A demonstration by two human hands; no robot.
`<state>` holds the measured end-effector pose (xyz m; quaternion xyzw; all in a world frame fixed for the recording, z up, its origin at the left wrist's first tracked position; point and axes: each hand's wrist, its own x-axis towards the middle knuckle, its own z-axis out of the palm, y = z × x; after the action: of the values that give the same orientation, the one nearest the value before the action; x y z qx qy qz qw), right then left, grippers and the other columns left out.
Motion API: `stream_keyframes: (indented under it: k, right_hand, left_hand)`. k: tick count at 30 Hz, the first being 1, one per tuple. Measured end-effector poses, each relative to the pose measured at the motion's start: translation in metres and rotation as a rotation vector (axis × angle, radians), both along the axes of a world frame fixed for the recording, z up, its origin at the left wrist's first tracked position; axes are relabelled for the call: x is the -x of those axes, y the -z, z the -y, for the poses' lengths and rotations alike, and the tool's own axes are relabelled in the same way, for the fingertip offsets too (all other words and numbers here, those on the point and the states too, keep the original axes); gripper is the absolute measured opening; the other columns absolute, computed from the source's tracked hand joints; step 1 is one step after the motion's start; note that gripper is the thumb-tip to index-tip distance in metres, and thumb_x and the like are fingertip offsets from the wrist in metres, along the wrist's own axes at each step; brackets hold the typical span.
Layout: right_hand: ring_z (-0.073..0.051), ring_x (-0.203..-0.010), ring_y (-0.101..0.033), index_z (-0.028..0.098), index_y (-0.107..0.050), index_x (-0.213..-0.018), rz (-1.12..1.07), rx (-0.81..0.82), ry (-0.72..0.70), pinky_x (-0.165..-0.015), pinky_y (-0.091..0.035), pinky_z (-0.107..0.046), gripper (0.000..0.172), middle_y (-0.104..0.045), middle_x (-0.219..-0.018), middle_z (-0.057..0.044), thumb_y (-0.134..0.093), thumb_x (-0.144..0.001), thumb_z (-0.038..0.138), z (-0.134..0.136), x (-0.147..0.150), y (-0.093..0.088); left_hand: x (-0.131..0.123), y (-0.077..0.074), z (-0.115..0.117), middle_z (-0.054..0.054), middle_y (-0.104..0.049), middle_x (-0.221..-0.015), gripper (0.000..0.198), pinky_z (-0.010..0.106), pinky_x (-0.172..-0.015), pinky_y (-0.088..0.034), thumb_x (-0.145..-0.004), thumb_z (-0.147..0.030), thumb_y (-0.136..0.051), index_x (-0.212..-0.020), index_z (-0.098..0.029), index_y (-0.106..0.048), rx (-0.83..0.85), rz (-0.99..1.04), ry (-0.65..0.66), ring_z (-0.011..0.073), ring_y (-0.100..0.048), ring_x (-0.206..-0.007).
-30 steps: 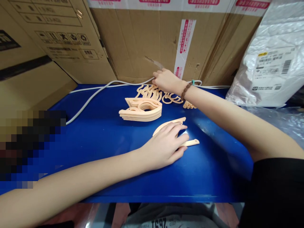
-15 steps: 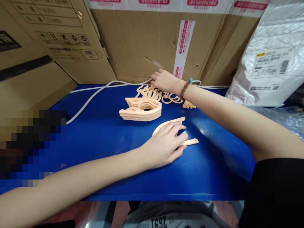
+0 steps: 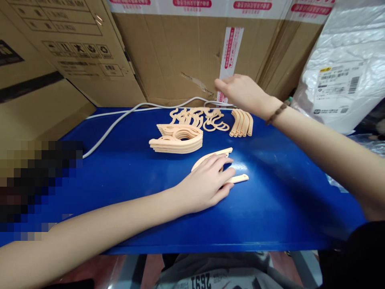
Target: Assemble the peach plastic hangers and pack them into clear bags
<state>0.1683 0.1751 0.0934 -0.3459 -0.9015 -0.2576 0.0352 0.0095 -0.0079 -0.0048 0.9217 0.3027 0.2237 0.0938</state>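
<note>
My left hand (image 3: 209,182) rests on the blue table with its fingers curled over a cream plastic hanger part (image 3: 240,178). A curved edge and a straight arm with a small hole at its end stick out past the fingers; the rest is covered. Above the back of the table, my right hand (image 3: 240,90) is raised and closed, its fingertips hidden, so what they hold, if anything, cannot be made out. Below it lies a row of curved cream hanger arms (image 3: 242,122). Further left are a heap of cream hanger hooks (image 3: 188,116) and a stack of cream hanger bodies (image 3: 177,144).
A white cable (image 3: 112,124) runs along the back left of the table (image 3: 120,172). Large cardboard boxes (image 3: 177,52) wall off the back and left. At the right stands a white wrapped parcel (image 3: 333,80), with clear plastic film (image 3: 371,150) beside it.
My right hand has moved right and slightly up, from over the hooks toward the curved arms, uncovering that row. The left hand and the part beneath it stay in place.
</note>
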Motion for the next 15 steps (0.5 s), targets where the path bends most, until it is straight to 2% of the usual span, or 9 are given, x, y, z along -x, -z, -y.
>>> stream_keyframes:
  k: [4,7,10,15]
  right_hand:
    - [-0.024,-0.092,-0.061,0.012,-0.057,-0.121,-0.168,0.039,0.049,-0.074,-0.041,-0.034,0.035,-0.069,-0.108,-0.015,-0.029,-0.102,0.021,0.014,-0.027,0.007]
    - [-0.025,-0.095,-0.061,0.015,-0.063,-0.114,-0.233,0.093,0.080,-0.075,-0.040,-0.034,0.034,-0.069,-0.109,-0.013,-0.035,-0.101,0.028,0.020,-0.037,0.016]
    - [-0.025,-0.095,-0.062,0.017,-0.068,-0.108,-0.226,0.181,0.079,-0.073,-0.039,-0.033,0.031,-0.070,-0.107,-0.011,-0.045,-0.097,0.035,0.021,-0.032,0.025]
    - [-0.023,-0.088,-0.063,0.019,-0.073,-0.102,-0.216,0.262,0.145,-0.066,-0.037,-0.031,0.033,-0.072,-0.099,-0.009,-0.054,-0.091,0.043,0.016,-0.007,0.040]
  left_hand:
    - [-0.001,0.000,0.000,0.014,-0.055,-0.130,0.017,0.046,-0.113,-0.037,-0.098,-0.024,-0.044,-0.098,-0.016,-0.059,-0.005,0.004,0.003,0.0291,-0.044,-0.133]
    - [-0.002,0.000,0.000,0.014,-0.055,-0.130,0.017,0.046,-0.113,-0.037,-0.098,-0.024,-0.045,-0.099,-0.015,-0.060,0.002,0.004,-0.004,0.0291,-0.044,-0.133]
    - [-0.002,-0.001,0.000,0.014,-0.055,-0.131,0.018,0.046,-0.114,-0.037,-0.098,-0.025,-0.045,-0.101,-0.015,-0.060,0.016,-0.008,-0.005,0.0290,-0.045,-0.133]
    - [-0.001,-0.002,0.001,0.015,-0.055,-0.131,0.017,0.048,-0.113,-0.038,-0.098,-0.024,-0.044,-0.100,-0.016,-0.060,0.012,-0.015,-0.007,0.0296,-0.043,-0.135]
